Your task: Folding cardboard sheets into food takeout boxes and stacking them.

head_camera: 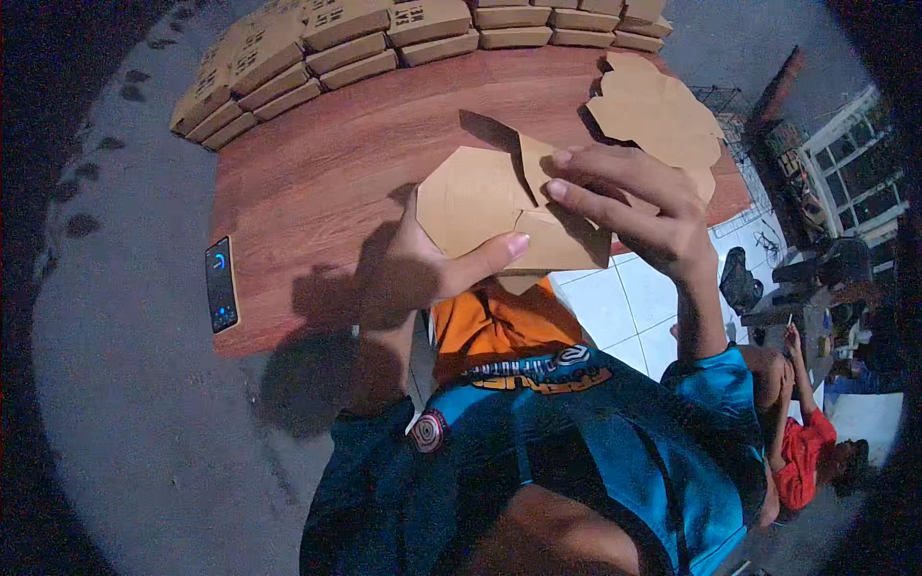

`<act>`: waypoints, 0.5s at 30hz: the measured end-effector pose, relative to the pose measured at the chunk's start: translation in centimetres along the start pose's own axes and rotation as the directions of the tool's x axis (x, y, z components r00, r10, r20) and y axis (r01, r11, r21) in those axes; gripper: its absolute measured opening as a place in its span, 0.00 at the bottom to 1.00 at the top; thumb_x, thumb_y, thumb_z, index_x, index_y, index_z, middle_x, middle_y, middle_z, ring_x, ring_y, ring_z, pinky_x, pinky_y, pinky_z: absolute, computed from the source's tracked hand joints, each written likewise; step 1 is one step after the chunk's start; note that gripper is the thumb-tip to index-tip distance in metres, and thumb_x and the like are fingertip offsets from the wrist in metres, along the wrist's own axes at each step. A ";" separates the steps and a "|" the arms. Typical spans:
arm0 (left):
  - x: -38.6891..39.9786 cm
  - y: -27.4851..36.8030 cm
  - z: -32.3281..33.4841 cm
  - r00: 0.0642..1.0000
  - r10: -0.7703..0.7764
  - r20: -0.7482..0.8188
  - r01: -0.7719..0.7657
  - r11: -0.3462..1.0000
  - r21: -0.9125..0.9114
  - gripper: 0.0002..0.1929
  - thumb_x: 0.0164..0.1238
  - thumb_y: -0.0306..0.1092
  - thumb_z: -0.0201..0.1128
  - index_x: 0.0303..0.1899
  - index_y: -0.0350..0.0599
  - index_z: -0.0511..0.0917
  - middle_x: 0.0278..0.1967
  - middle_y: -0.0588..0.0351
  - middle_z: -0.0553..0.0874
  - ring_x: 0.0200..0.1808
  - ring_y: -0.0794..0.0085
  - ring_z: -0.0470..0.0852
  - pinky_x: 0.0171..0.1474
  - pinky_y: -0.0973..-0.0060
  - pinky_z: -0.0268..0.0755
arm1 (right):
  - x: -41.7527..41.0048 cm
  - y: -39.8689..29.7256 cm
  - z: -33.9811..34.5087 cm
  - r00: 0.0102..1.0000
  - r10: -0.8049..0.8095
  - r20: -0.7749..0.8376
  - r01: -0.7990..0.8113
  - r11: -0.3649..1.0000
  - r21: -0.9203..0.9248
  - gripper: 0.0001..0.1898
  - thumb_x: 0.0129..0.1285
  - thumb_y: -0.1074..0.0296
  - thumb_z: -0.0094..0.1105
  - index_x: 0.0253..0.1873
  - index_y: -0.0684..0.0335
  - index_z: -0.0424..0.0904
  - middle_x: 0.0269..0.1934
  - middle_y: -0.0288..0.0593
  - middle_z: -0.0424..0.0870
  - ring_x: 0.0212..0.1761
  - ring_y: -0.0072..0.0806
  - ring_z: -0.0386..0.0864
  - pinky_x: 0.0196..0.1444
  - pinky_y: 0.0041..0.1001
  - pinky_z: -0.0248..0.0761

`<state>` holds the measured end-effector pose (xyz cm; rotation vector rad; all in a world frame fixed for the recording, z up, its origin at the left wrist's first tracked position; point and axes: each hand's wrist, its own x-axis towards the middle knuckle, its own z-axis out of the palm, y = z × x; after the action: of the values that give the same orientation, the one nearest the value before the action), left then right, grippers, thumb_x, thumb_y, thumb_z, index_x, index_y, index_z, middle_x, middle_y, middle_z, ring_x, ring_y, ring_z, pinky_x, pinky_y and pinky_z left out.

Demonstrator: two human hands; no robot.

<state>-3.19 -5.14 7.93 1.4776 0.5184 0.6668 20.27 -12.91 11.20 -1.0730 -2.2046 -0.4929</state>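
A partly folded brown cardboard box (472,191) is held up above my lap, over the near side of the table. My left hand (439,270) grips its left and lower side, the thumb pressed on the inner face and the other fingers hidden behind. On the right, my right hand (641,198) has its fingertips against a raised flap (536,162). A slit runs between that flap and the lower panel, which bears a crease. Part of the box's right side is covered by my right hand.
Flat cardboard blanks (659,108) lie at the table's right end. Stacked folded boxes (353,50), some bearing print, line the far edge of the wooden table (310,187). A smartphone (221,284) lies at the left edge. A person in a red shirt (803,457) sits at the right.
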 end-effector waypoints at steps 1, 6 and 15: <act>0.1 0.2 0.6 0.997 0.029 -0.065 -0.025 0.997 0.069 0.29 0.62 0.33 0.75 0.61 0.34 0.73 0.50 0.49 0.86 0.53 0.69 0.84 0.58 0.71 0.76 | -0.4 0.1 0.1 0.999 0.033 0.011 -0.033 0.999 0.019 0.18 0.54 0.73 0.67 0.52 0.57 0.89 0.51 0.46 0.88 0.50 0.39 0.87 0.50 0.32 0.84; 1.8 0.4 2.8 0.998 -0.055 -0.015 0.055 0.998 0.027 0.28 0.60 0.31 0.75 0.60 0.34 0.73 0.49 0.49 0.86 0.51 0.68 0.85 0.57 0.70 0.78 | -3.1 1.9 -0.6 1.000 0.002 -0.009 -0.002 0.999 0.035 0.21 0.55 0.71 0.64 0.55 0.56 0.87 0.52 0.43 0.87 0.50 0.40 0.86 0.48 0.33 0.83; 5.5 -1.3 6.2 0.996 0.010 -0.092 -0.022 0.990 -0.136 0.30 0.58 0.32 0.76 0.61 0.35 0.73 0.50 0.49 0.85 0.51 0.68 0.85 0.55 0.70 0.80 | -6.8 2.9 -2.6 0.980 0.199 0.016 -0.193 0.925 0.328 0.23 0.55 0.63 0.72 0.57 0.60 0.85 0.55 0.45 0.85 0.54 0.45 0.84 0.54 0.38 0.79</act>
<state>5.17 -5.80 7.40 1.3288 0.5205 0.7701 26.73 -16.43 8.65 -1.0843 -2.0424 -0.0413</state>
